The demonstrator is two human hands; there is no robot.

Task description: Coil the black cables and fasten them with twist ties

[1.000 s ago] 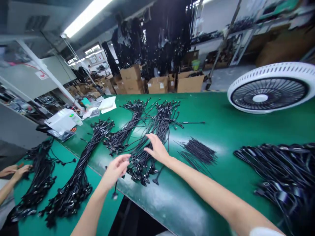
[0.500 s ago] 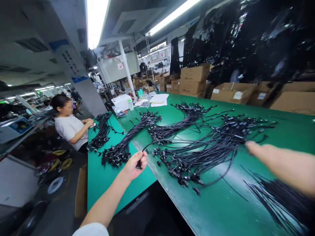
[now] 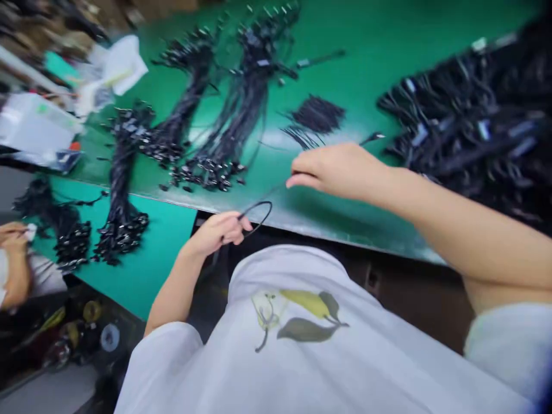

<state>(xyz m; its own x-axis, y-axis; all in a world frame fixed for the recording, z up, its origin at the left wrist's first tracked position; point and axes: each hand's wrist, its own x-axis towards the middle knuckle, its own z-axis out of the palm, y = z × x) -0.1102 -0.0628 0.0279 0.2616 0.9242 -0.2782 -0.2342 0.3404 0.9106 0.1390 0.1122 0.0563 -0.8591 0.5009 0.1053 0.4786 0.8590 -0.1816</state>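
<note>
My left hand (image 3: 222, 231) is closed around a black cable (image 3: 271, 208), which bends in a small loop beyond the fingers, over the table's front edge. To its right, my right hand (image 3: 340, 169) pinches thumb and fingers together. A faint thin dark line runs from those fingertips toward the loop, so it appears to grip the same cable; blur hides the exact hold. Behind the right hand, a cable end with a connector (image 3: 374, 138) sticks out. Beyond it lies a small pile of thin black strips (image 3: 318, 115). The nearest cable bundle (image 3: 241, 115) lies beyond my left hand.
More cable bundles (image 3: 123, 161) lie across the green table (image 3: 388, 34). A large heap of black cables (image 3: 470, 126) covers the right side. Papers (image 3: 125, 66) and a white box (image 3: 37, 123) stand at far left. A co-worker's hands (image 3: 15, 236) are at the left edge.
The view has swung down and right, bringing my shirt and the cable heap into sight. My right hand has left the cable bundle and come nearer my left; the cable now hangs looped.
</note>
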